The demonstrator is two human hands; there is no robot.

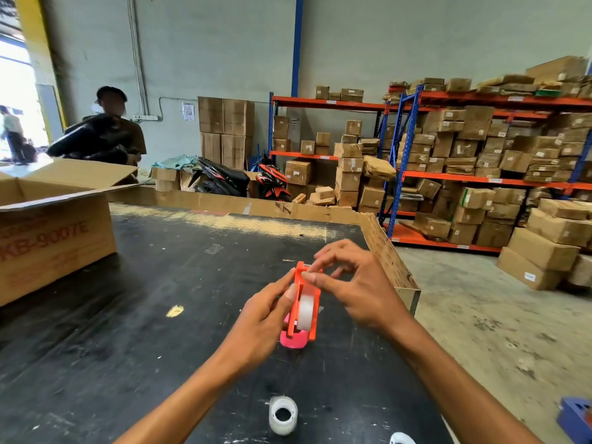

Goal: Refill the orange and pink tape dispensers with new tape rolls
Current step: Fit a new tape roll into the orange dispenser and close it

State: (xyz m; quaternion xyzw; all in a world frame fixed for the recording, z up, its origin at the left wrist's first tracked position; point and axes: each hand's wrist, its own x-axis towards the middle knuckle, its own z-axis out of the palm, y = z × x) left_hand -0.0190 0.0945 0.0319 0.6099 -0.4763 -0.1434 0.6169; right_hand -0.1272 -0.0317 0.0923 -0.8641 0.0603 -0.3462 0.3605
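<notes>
An orange tape dispenser [315, 310] with a clear tape roll [305, 310] seated in it is held above the black table [160, 315]. My left hand [262, 318] grips its left side. My right hand [355, 283] pinches at the dispenser's far top end, where the tape end runs; the tape itself is too thin to make out. Under the orange one lies a pink tape dispenser [293, 341], mostly hidden. A loose clear tape roll [283, 415] rests on the table near me, and part of another white roll [402, 439] shows at the bottom edge.
A large open cardboard box [54, 232] stands on the table at the left. A cardboard wall [389, 254] borders the table's far and right edges. A person carrying a black bundle [109, 136] stands beyond. Shelves of boxes [480, 155] fill the right side; a blue object [576, 418] sits at the lower right.
</notes>
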